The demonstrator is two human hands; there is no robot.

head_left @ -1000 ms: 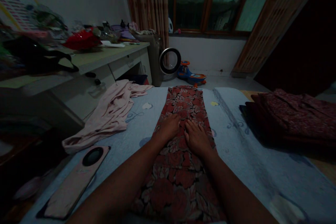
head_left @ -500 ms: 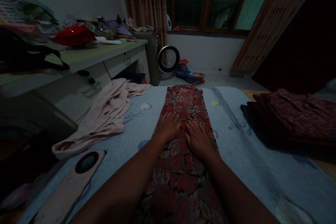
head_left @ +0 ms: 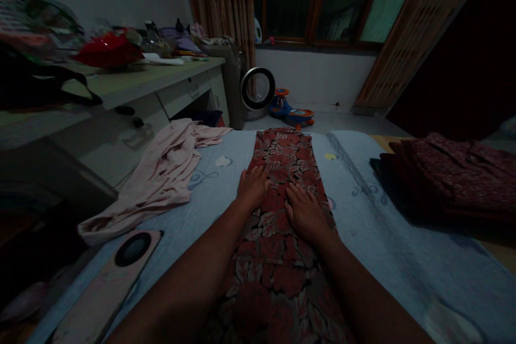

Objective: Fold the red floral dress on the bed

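Note:
A red garment with a dark floral pattern (head_left: 278, 250) lies in a long folded strip down the middle of the blue bedspread (head_left: 363, 269). On its left edge rests my left hand (head_left: 253, 188), palm down with the fingers stretched forward. My right hand (head_left: 306, 212) lies flat on the cloth a little nearer to me, fingers extended. Neither hand grips anything. The garment's exact kind cannot be made out, and its near end runs down between my forearms into shadow.
Left of the garment lie a crumpled pink cloth (head_left: 161, 172) and a long pale board-like object with a dark round inset (head_left: 107, 285). Folded dark red clothes (head_left: 455, 177) are stacked at right. A cluttered desk (head_left: 161, 78), a round-doored appliance (head_left: 258, 90) and a blue ride-on toy (head_left: 290, 112) stand beyond.
My left hand has slid slightly forward and left, towards the garment's left edge. My right hand stays almost in place on the cloth. The view has shifted slightly.

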